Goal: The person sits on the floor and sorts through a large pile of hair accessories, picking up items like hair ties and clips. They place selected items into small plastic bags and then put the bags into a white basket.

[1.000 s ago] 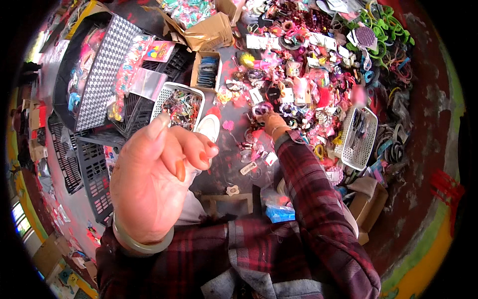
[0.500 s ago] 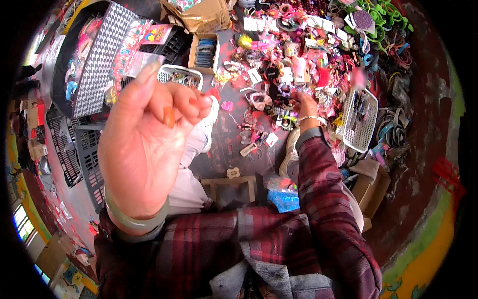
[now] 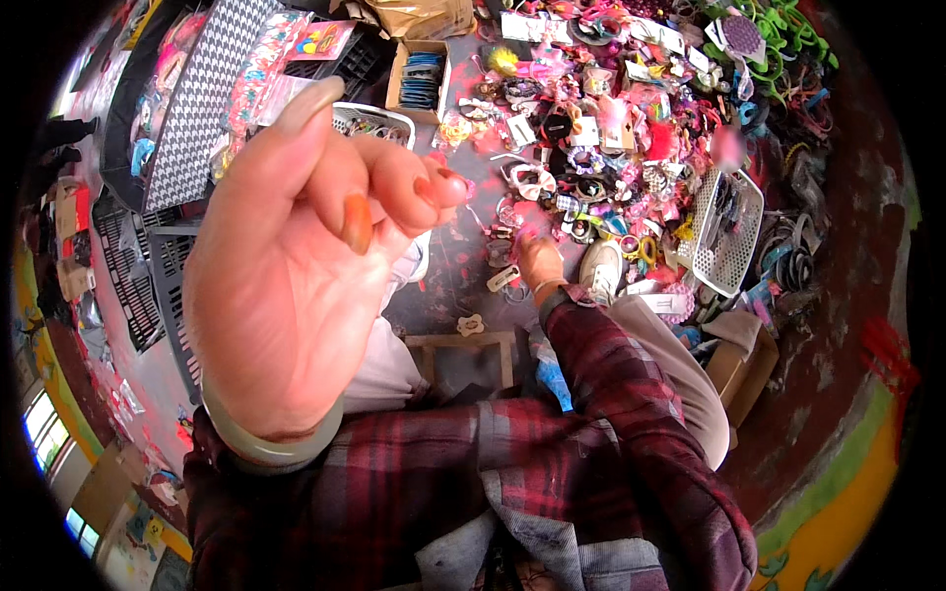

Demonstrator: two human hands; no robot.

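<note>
My left hand (image 3: 296, 266) is raised close in front of me, palm showing and fingers curled inward. A small reddish-pink bit (image 3: 437, 158) shows by its fingertips; I cannot make out what it is. My right hand (image 3: 539, 261) reaches down to the near edge of a pile of hair accessories (image 3: 591, 133). Its fingertips are blurred against pink pieces, so any hold is hidden. Beside it lie a small tan card (image 3: 503, 279) and a pale bow hair tie (image 3: 532, 181). Yellow ring-shaped hair ties (image 3: 645, 248) are to its right.
A white perforated basket (image 3: 754, 212) stands right of the pile, with green hair bands (image 3: 778, 34) behind. A cardboard box of dark blue packets (image 3: 443, 84) is at the back. Grey crates (image 3: 177, 305) and a houndstooth-patterned box (image 3: 212, 98) are left. A wooden frame (image 3: 463, 341) lies between my legs.
My right hand has drawn back from inside the pile toward me and to the left. My left hand has shifted slightly up and right in view, its fingers still curled.
</note>
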